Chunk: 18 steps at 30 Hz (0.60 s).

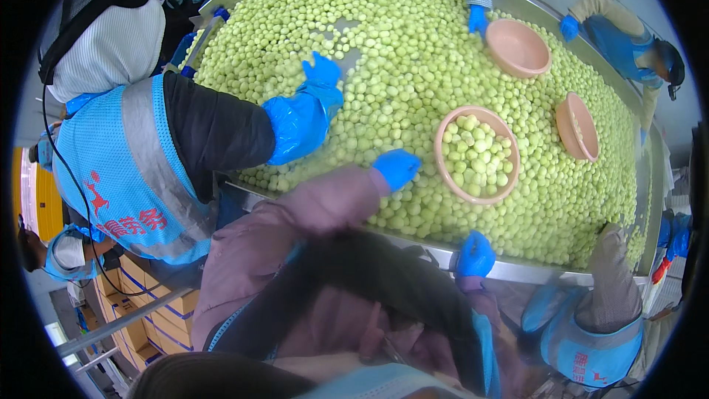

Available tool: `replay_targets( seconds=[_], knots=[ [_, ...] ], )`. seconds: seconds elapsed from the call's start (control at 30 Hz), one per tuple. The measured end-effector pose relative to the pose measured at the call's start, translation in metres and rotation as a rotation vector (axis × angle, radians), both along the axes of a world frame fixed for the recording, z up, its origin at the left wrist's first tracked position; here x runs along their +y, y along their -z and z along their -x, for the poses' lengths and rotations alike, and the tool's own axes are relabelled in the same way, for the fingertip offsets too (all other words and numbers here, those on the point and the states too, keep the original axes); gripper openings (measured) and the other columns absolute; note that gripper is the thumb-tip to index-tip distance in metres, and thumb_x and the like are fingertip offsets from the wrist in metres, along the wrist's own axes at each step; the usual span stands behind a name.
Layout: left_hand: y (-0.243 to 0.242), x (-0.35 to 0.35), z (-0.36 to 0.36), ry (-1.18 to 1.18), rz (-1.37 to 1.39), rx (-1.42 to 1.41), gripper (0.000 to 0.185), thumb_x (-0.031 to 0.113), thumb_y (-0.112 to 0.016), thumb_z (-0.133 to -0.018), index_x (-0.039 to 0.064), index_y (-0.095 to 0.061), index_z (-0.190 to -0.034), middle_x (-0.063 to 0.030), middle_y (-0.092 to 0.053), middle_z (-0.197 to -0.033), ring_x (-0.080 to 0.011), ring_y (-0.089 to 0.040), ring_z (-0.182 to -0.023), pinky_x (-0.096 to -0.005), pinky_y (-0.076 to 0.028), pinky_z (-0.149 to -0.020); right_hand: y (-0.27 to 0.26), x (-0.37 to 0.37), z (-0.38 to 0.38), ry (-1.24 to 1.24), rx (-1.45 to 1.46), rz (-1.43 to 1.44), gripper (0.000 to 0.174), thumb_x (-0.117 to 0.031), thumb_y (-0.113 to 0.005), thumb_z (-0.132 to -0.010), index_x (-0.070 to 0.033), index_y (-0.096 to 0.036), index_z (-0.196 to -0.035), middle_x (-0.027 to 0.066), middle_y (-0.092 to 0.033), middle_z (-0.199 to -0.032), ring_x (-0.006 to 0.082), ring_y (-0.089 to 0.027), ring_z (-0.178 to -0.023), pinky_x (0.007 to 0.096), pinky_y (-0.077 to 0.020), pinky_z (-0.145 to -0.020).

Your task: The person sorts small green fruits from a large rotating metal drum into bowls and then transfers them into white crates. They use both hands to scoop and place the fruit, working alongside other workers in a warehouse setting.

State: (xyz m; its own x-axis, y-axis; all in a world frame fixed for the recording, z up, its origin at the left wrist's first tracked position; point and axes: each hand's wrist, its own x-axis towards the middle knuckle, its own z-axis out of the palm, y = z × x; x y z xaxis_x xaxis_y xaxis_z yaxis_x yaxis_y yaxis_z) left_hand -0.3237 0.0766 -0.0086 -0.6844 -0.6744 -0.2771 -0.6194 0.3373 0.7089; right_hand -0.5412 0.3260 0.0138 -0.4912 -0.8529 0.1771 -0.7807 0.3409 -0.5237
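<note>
A broad metal sorting table (526,270) is spread with a deep layer of round pale green fruits (410,94). My left hand (396,169), in a blue glove, is just above or on the fruits, its fingers drawn together; whether it holds one is hidden. At the table's near rim, my blue-gloved right hand (476,255) has curled fingers, and its palm side cannot be seen. A pink plastic basin (438,158) filled with larger-looking green fruits rests on the layer, right of my left hand and beyond my right.
A co-worker's gloved hand (322,72) reaches over the fruits at left. Another's hand (478,19) touches a second pink basin (518,47). A third basin (576,127) stands tilted at right. Further co-workers line the table. Cardboard boxes (171,318) are stacked behind a metal rail (124,321).
</note>
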Motion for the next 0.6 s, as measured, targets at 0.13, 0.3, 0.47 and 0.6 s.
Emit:
replay_targets(
  seconds=[0.13, 0.3, 0.47, 0.6],
  knots=[
    [-0.041, 0.034, 0.060, -0.139, 0.406, 0.497, 0.056, 0.035, -0.066, -0.085, 0.012, -0.052, -0.134, -0.0209, -0.056, -0.121, -0.0396, -0.053, -0.110, -0.0492, -0.044, -0.093, -0.007, 0.006, 0.005, -0.024, -0.005, -0.025, 0.016, -0.012, -0.062, -0.088, -0.003, -0.070, -0.098, 0.0147, -0.068, -0.081, 0.0271, -0.064, -0.064, 0.0364, -0.0502, -0.062],
    [-0.047, 0.047, 0.093, -0.146, 0.642, 0.204, 0.089, 0.049, -0.068, -0.081, 0.010, -0.030, -0.151, -0.0255, -0.033, -0.149, -0.0429, -0.028, -0.138, -0.0547, -0.022, -0.113, -0.003, 0.018, 0.022, 0.047, -0.132, 0.014, 0.020, -0.015, -0.059, -0.093, -0.002, -0.068, -0.106, 0.0146, -0.070, -0.094, 0.0215, -0.066, -0.077, 0.0346, -0.0509, -0.069],
    [-0.007, 0.043, 0.074, -0.412, 0.438, 0.304, 0.092, 0.045, -0.070, -0.081, 0.001, -0.027, -0.150, -0.0268, -0.030, -0.151, -0.0431, -0.026, -0.140, -0.0510, -0.021, -0.116, 0.012, 0.001, 0.069, 0.201, -0.865, 0.137, 0.041, -0.022, -0.060, -0.095, -0.005, -0.051, -0.132, 0.0073, -0.063, -0.109, 0.0201, -0.064, -0.089, 0.0327, -0.0517, -0.076],
    [0.007, 0.037, 0.072, -0.529, -0.044, 0.487, 0.077, 0.030, -0.068, -0.087, -0.001, -0.031, -0.146, -0.0220, -0.042, -0.144, -0.0318, -0.045, -0.129, -0.0397, -0.036, -0.109, 0.034, -0.059, 0.100, 0.264, -1.523, 0.023, 0.054, -0.032, -0.062, -0.092, -0.010, -0.043, -0.139, 0.0131, -0.060, -0.116, 0.0280, -0.065, -0.096, 0.0440, -0.0551, -0.079]
  ],
)
